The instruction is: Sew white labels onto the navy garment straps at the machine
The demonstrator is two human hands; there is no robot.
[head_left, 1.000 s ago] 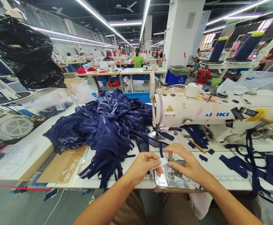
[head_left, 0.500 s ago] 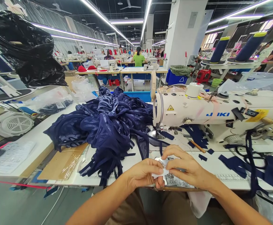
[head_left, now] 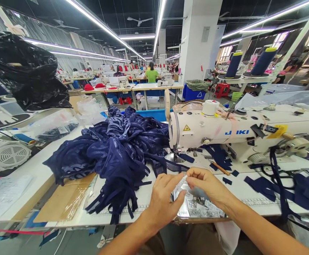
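Note:
My right hand [head_left: 206,185] pinches the upper end of a small white printed label [head_left: 182,185] between thumb and fingers. Beside it, on the left, my left hand [head_left: 166,196] has its thumb and forefinger spread apart, close to the label's edge; whether a fingertip touches it I cannot tell. Under both hands lies a shiny metal plate [head_left: 181,211] at the table's front edge, with several printed labels [head_left: 206,209] on it. Just behind the hands is the needle area of a white sewing machine [head_left: 239,122].
A heap of navy bras [head_left: 112,152] covers the table left of the machine. Navy fabric scraps [head_left: 263,187], scissors [head_left: 279,179] and a wooden-handled tool [head_left: 220,168] lie to the right. Cardboard [head_left: 64,200] sits at front left. A person in green [head_left: 151,75] sits farther off.
My left hand has let go of the label and opened its fingers beside it. My right hand still pinches the label, now lower over the plate. The camera view has tilted up slightly.

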